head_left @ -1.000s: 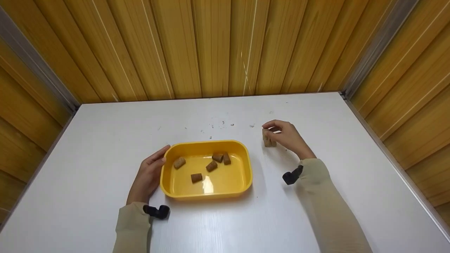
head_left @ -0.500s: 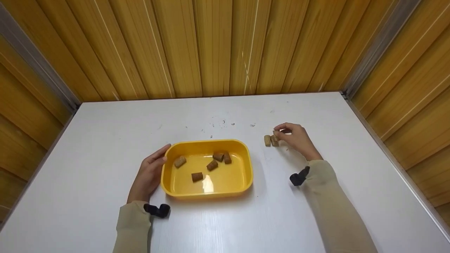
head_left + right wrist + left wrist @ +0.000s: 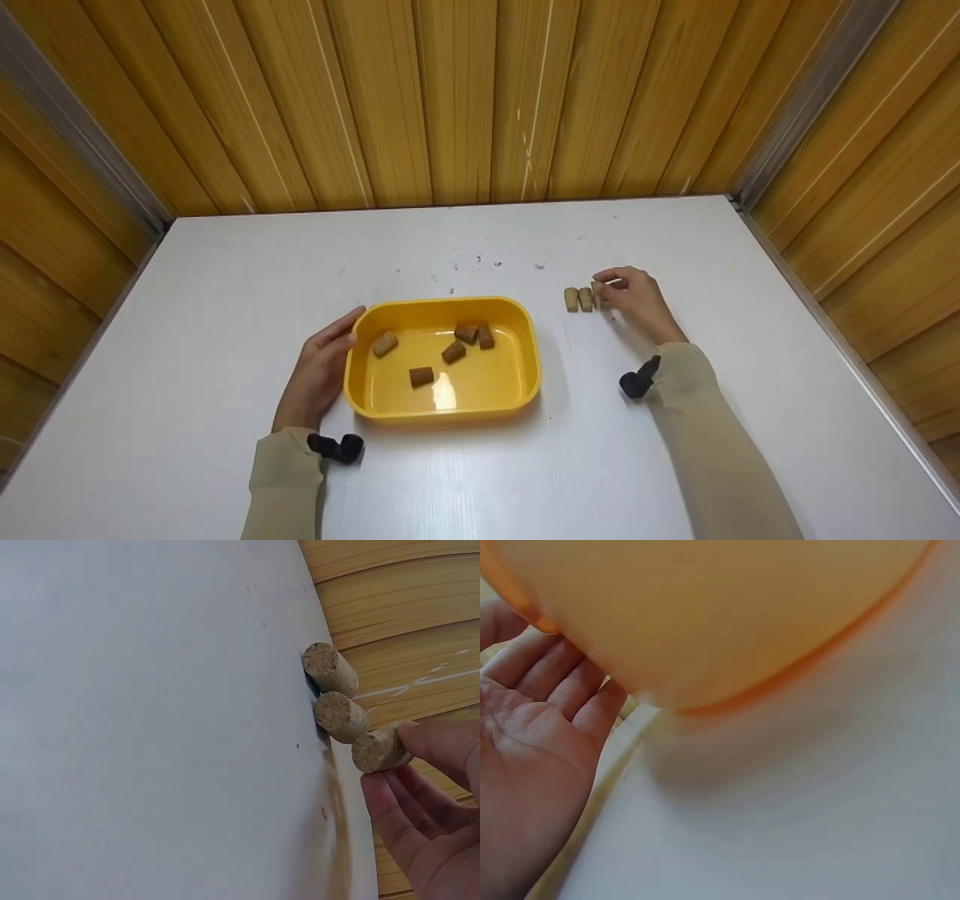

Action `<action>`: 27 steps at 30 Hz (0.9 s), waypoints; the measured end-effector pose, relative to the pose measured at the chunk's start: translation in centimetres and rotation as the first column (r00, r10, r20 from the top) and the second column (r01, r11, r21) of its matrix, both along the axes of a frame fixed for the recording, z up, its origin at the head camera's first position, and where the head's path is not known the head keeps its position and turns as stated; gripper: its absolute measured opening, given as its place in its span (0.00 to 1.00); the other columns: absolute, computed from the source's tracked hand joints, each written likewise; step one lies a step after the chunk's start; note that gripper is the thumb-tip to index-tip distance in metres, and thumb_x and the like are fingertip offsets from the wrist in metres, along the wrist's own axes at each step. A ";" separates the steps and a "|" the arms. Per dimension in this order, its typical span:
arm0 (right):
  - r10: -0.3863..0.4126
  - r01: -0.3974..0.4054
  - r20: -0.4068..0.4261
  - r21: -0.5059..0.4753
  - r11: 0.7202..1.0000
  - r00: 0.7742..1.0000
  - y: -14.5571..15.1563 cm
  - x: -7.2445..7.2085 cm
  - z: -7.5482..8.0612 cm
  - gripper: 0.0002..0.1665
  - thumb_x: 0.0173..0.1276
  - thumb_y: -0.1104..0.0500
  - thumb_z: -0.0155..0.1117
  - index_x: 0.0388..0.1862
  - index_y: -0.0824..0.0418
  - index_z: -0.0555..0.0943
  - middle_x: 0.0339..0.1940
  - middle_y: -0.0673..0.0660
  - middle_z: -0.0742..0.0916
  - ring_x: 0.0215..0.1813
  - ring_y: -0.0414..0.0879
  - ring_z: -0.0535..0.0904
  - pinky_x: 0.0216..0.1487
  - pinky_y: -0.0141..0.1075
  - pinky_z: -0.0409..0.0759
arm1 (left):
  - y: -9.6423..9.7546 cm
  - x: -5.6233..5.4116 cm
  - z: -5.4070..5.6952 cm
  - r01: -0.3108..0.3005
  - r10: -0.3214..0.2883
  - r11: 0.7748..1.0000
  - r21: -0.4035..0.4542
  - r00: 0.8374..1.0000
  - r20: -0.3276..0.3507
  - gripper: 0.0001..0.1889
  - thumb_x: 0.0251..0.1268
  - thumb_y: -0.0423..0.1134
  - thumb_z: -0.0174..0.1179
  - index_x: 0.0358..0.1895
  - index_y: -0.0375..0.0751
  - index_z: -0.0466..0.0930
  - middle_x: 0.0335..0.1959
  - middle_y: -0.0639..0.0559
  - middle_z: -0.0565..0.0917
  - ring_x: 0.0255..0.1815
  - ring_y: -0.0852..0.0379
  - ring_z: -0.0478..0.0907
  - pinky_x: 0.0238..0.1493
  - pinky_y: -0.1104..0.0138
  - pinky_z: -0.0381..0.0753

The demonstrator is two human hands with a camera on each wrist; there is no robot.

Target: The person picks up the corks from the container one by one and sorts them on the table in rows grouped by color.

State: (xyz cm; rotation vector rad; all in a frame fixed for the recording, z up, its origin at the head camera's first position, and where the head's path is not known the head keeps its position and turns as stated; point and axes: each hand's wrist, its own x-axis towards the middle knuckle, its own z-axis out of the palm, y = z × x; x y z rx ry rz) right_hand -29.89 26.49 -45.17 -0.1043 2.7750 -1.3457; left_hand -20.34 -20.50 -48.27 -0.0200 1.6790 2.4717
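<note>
My right hand (image 3: 636, 301) pinches a light cork (image 3: 380, 749) between thumb and fingers. Two more light corks lie side by side on the white table just left of it, a left one (image 3: 571, 299) and a middle one (image 3: 585, 299); the held cork is lined up close beside the middle one. On the left, my left hand (image 3: 319, 375) rests against the outer left wall of a yellow plastic tray (image 3: 442, 417), fingers fairly straight along it. Inside the tray lie one light cork (image 3: 385, 344) and several darker brown corks (image 3: 421, 376), spread apart.
Dark crumbs (image 3: 478, 260) are scattered on the white table (image 3: 247, 277) behind the tray. Wood-patterned panels (image 3: 450, 105) rise along the table's back and sides. A black wrist camera (image 3: 639, 379) sits at my right sleeve.
My right hand has shifted to the right of the two light corks, bringing the held cork down beside them. The tray and my left hand look nearly unchanged.
</note>
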 end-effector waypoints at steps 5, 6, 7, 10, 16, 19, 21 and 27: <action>-0.007 0.008 0.015 -0.035 0.999 1.000 0.0 -0.1 -0.5 0.20 0.69 0.59 0.59 0.56 0.68 0.78 0.54 0.65 0.82 0.44 0.40 0.80 0.39 0.22 0.77 | 0.0 0.0 0.0 -0.006 0.006 1.000 -0.018 1.000 0.000 0.27 0.69 0.31 0.51 0.72 0.37 0.61 0.73 0.49 0.64 0.71 0.63 0.64 0.67 0.73 0.68; -0.009 0.009 0.017 -0.036 0.999 1.000 0.0 -0.1 -0.5 0.20 0.69 0.59 0.59 0.56 0.68 0.78 0.54 0.65 0.82 0.44 0.40 0.80 0.40 0.21 0.76 | 0.0 0.0 0.0 -0.006 0.006 1.000 -0.020 1.000 0.001 0.28 0.69 0.31 0.51 0.72 0.37 0.61 0.73 0.49 0.64 0.71 0.64 0.63 0.67 0.73 0.68; -0.010 0.011 0.021 -0.038 0.999 1.000 0.0 -0.1 -0.6 0.21 0.69 0.58 0.59 0.57 0.68 0.78 0.55 0.65 0.82 0.44 0.40 0.80 0.40 0.22 0.76 | 0.0 0.0 0.0 -0.006 0.006 1.000 -0.020 1.000 0.003 0.28 0.70 0.31 0.51 0.72 0.37 0.61 0.74 0.49 0.64 0.71 0.64 0.63 0.67 0.73 0.68; -0.018 0.019 0.031 -0.034 0.999 0.999 0.0 0.0 -0.9 0.21 0.70 0.56 0.59 0.57 0.66 0.78 0.55 0.64 0.82 0.47 0.43 0.80 0.42 0.22 0.76 | 0.0 0.0 0.0 -0.009 0.009 1.000 -0.007 1.000 0.010 0.27 0.70 0.31 0.51 0.72 0.37 0.61 0.74 0.49 0.63 0.71 0.63 0.63 0.67 0.73 0.68; -0.018 0.018 0.032 -0.016 1.000 0.999 0.2 0.1 -1.0 0.22 0.71 0.54 0.58 0.57 0.66 0.78 0.56 0.64 0.82 0.55 0.52 0.79 0.47 0.26 0.76 | -0.1 0.0 0.0 0.001 -0.001 1.000 -0.017 1.000 0.004 0.28 0.70 0.32 0.52 0.72 0.36 0.60 0.75 0.48 0.62 0.72 0.63 0.62 0.67 0.73 0.68; -0.017 0.017 0.036 -0.009 1.000 0.999 0.2 0.1 -1.1 0.23 0.71 0.54 0.58 0.58 0.67 0.77 0.56 0.65 0.82 0.56 0.55 0.78 0.51 0.31 0.76 | -0.1 -0.1 -0.1 -0.007 0.007 1.000 -0.028 1.000 0.000 0.28 0.69 0.33 0.53 0.72 0.36 0.61 0.75 0.48 0.62 0.72 0.63 0.63 0.67 0.73 0.68; -0.017 0.017 0.044 -0.001 1.000 0.999 0.1 0.0 -1.1 0.23 0.71 0.54 0.58 0.58 0.67 0.77 0.57 0.65 0.82 0.57 0.55 0.78 0.54 0.35 0.76 | -0.1 -0.1 -0.1 -0.009 0.009 1.000 -0.023 1.000 0.001 0.28 0.69 0.33 0.53 0.72 0.36 0.61 0.75 0.47 0.62 0.71 0.63 0.64 0.67 0.74 0.68; -0.013 0.012 0.065 0.012 1.000 0.998 0.2 0.1 -1.1 0.23 0.71 0.55 0.56 0.60 0.66 0.76 0.58 0.65 0.81 0.59 0.57 0.76 0.60 0.42 0.75 | -0.1 0.0 -0.2 -0.008 0.008 1.000 -0.014 1.000 0.004 0.28 0.69 0.32 0.53 0.72 0.36 0.60 0.75 0.48 0.62 0.71 0.64 0.64 0.67 0.73 0.69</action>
